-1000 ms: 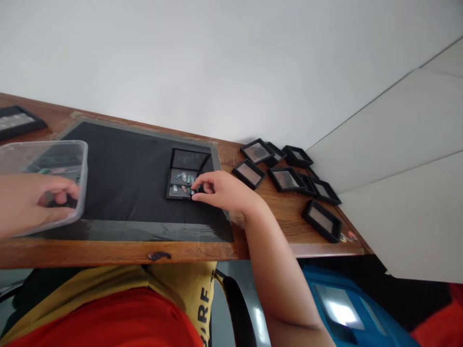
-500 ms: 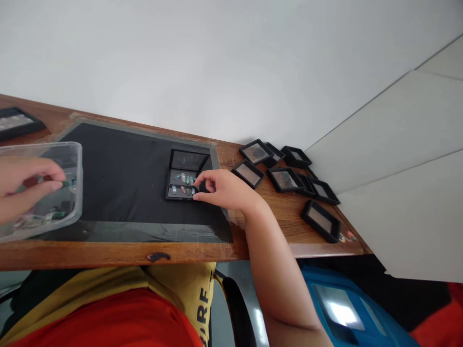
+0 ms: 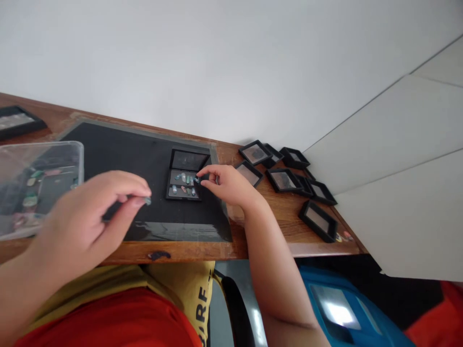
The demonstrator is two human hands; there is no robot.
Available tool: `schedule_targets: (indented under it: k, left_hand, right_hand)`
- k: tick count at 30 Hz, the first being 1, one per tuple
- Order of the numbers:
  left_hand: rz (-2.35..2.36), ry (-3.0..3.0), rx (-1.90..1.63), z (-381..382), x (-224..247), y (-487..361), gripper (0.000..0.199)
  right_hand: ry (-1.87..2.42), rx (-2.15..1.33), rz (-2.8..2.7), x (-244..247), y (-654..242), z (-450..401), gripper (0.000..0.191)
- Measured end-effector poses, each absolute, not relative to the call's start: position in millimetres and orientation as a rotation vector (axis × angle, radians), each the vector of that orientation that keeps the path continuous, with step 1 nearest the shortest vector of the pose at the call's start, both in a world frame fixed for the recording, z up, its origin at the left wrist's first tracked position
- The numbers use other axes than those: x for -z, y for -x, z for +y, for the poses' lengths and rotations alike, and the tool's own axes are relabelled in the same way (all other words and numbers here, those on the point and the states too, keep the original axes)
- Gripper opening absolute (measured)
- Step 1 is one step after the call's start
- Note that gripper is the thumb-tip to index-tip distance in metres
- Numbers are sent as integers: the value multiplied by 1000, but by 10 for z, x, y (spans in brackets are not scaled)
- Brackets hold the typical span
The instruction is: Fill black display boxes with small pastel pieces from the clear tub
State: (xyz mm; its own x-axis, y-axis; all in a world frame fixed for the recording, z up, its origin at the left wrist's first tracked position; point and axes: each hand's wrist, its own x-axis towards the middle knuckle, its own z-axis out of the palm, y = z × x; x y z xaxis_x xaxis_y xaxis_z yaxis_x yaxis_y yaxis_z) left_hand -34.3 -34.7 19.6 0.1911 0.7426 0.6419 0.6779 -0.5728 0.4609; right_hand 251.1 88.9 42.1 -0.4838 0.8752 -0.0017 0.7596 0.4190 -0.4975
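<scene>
A: White wall (image 3: 181, 72) behind, brown wooden tabletop (image 3: 271, 212), flat black mat (image 3: 119, 144) on it. Left hand (image 3: 97, 212)?

B: Narrow pinch, thumb and forefinger tips on a small blue-green piece (image 3: 147, 200). Held above the mat, between the clear plastic tub (image 3: 81, 159) and the open black hinged case (image 3: 179, 184).

A: Right hand (image 3: 226, 183)?

B: At the case's right side, thumb and forefinger slightly parted. Forefinger tip beside the upper row's end piece (image 3: 197, 180); contact, cannot tell.

A: Case contents?

B: Two rows of small pieces, bluish, green, one pinkish. Dark bar between; lid raised at the back.

A: Handling, in your judgement?

B: Light, steady pinch on the left: the piece sits at the very tips, so squeezing hard could flick it out. On the right, fingertip work only, knuckles clear of the lid; a bump might disturb both rows.
</scene>
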Motion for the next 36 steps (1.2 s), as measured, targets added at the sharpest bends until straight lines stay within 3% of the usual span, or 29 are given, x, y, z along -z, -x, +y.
schedule_targets:
  k: [8, 18, 28, 36]
  left_hand:
    - [1317, -2396, -1292, -45, 212, 106, 11]
    - [1300, -2416, -1362, -36, 194, 76, 11]
    - [1257, -2634, -1395, -23, 206, 19, 15]
    - [1202, -2650, -1404, -50, 199, 18, 16]
  right_hand:
    - [1437, -651, -2419, -358, -2450, 899, 13]
    - [1231, -834, -2328, -346, -2474, 909, 14]
    - [839, -1398, -2164, -290, -2219, 730, 35]
    - [798, -1562, -2102, -263, -2198, 691, 39]
